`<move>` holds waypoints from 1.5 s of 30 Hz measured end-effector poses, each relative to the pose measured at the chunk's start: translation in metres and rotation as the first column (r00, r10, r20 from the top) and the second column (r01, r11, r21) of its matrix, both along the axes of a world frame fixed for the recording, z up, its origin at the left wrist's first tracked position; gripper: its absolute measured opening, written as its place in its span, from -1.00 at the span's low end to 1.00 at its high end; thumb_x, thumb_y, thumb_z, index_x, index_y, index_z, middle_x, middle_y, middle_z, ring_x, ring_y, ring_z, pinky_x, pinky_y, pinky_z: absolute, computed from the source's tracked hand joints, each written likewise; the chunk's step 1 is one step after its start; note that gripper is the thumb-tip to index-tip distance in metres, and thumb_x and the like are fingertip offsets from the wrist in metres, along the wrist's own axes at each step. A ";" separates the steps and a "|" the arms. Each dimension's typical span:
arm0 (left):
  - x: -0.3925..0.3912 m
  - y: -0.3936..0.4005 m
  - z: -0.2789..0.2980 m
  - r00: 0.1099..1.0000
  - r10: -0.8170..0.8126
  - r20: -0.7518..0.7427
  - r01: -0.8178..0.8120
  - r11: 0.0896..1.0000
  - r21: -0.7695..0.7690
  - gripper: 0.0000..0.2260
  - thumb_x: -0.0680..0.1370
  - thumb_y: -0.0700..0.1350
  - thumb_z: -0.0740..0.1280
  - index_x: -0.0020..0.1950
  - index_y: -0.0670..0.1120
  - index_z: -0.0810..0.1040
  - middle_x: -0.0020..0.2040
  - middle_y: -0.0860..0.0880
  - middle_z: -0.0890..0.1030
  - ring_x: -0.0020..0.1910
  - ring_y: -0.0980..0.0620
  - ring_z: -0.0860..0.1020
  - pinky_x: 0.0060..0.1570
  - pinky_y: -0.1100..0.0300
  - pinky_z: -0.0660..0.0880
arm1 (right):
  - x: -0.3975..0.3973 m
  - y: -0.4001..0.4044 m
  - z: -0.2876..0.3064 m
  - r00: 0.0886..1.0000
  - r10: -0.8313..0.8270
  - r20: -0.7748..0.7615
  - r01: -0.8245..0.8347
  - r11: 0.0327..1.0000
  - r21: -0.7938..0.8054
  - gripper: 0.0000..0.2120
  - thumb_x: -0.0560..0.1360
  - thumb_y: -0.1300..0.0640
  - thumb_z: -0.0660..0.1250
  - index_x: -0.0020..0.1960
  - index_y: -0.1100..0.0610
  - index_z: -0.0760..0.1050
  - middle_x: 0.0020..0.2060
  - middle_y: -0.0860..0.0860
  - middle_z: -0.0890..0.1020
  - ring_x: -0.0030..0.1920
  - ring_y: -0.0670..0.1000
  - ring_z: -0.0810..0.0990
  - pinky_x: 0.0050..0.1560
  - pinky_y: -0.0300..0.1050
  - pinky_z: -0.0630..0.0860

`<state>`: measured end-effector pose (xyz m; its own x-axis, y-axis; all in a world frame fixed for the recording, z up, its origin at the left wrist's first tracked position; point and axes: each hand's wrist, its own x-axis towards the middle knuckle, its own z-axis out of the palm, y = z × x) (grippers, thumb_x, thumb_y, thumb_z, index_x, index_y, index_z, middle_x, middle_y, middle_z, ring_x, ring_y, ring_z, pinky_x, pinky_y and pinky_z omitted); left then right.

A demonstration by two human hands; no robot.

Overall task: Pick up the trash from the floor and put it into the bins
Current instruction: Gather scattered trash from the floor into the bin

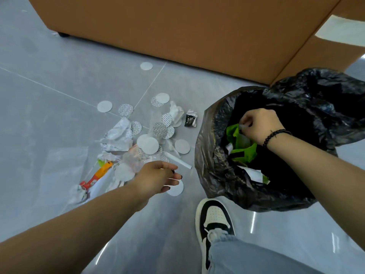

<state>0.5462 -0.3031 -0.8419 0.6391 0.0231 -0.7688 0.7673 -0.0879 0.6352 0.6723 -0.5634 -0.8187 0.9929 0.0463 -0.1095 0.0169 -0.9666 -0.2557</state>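
Note:
A heap of trash lies on the grey floor: several white round seals, crumpled paper, an orange wrapper, a white paper stick and a small black packet. My left hand hovers low over the heap's near edge, fingers apart and empty, just above one white disc. My right hand is inside the mouth of the bin with the black bag, fingers pinched on a small pale scrap. Green and white waste lies in the bin.
A brown sofa base runs along the back, close behind the bin. My black-and-white shoe stands on the floor just in front of the bin. One lone white disc lies near the sofa.

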 end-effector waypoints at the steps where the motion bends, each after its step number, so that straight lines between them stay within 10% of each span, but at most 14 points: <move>1: 0.001 0.001 -0.008 0.999 0.036 -0.010 -0.037 0.999 -0.011 -0.83 0.58 -0.25 0.22 0.06 -0.13 0.59 -0.14 -0.08 0.72 -0.17 -0.01 0.65 -0.07 0.16 0.50 | -0.001 0.000 -0.003 1.000 -0.003 -0.020 0.003 1.000 -0.016 -0.90 0.48 0.24 0.33 -0.15 0.13 0.61 -0.11 0.08 0.67 0.00 0.10 0.61 0.05 -0.07 0.56; 9: -0.003 -0.004 -0.064 0.997 0.067 -0.040 -0.064 0.995 0.070 -0.84 0.54 -0.26 0.27 0.08 -0.09 0.54 -0.01 -0.11 0.65 -0.10 -0.03 0.63 -0.19 0.20 0.51 | -0.013 0.000 -0.005 0.987 -0.052 -0.154 0.034 0.993 -0.115 -0.93 0.46 0.15 0.36 -0.05 0.06 0.57 -0.01 0.11 0.63 -0.04 0.11 0.59 -0.06 0.00 0.61; 13: -0.014 -0.007 -0.104 0.999 0.033 0.041 -0.043 0.953 0.299 -0.76 0.48 -0.24 0.34 0.13 -0.06 0.53 0.03 -0.05 0.61 0.04 -0.07 0.57 0.11 0.12 0.48 | -0.029 0.021 0.010 1.000 -0.001 0.027 0.003 0.997 -0.073 -0.72 0.43 0.24 0.34 0.13 0.12 0.56 0.09 0.12 0.57 0.04 0.16 0.57 -0.01 0.04 0.58; 21: -0.023 -0.016 -0.133 0.963 -0.240 0.118 0.151 0.851 0.503 -0.59 0.47 -0.12 0.42 0.29 -0.04 0.45 0.27 -0.05 0.34 0.05 -0.09 0.54 0.16 0.14 0.42 | -0.068 0.062 0.042 0.978 -0.016 0.207 -0.043 0.959 0.280 -0.90 0.45 0.20 0.35 -0.11 0.03 0.59 -0.27 -0.18 0.55 -0.28 -0.18 0.55 -0.22 -0.56 0.36; 30: -0.027 -0.007 -0.142 0.975 -0.194 0.111 0.113 0.857 0.502 -0.74 0.39 -0.15 0.48 -0.07 -0.04 0.42 -0.04 0.01 0.48 -0.10 -0.04 0.51 -0.10 0.18 0.44 | -0.100 0.081 0.042 0.851 0.176 0.495 -0.368 0.872 0.323 -0.86 0.43 0.35 0.34 -0.09 0.20 0.64 -0.17 0.01 0.63 -0.23 -0.13 0.53 -0.15 -0.42 0.47; 37: -0.008 -0.002 -0.098 0.957 0.222 0.188 -0.179 0.959 -0.221 -0.85 0.44 -0.31 0.45 -0.08 -0.12 0.56 -0.30 0.02 0.62 -0.36 0.11 0.49 -0.34 0.30 0.41 | -0.098 0.078 0.033 0.906 0.169 0.387 -0.332 0.852 0.405 -0.85 0.41 0.32 0.36 -0.07 0.16 0.63 -0.21 -0.03 0.61 -0.20 -0.12 0.54 -0.16 -0.42 0.46; 45: 0.036 0.003 -0.017 0.869 0.274 0.412 -0.022 0.854 -0.520 -0.68 0.36 -0.32 0.43 0.10 -0.17 0.59 -0.19 -0.03 0.68 -0.35 0.08 0.59 -0.30 0.28 0.53 | -0.093 0.081 0.031 0.955 0.093 0.281 -0.222 0.853 0.472 -0.75 0.40 0.23 0.44 0.07 0.07 0.58 -0.09 -0.07 0.56 -0.17 -0.15 0.54 -0.13 -0.52 0.38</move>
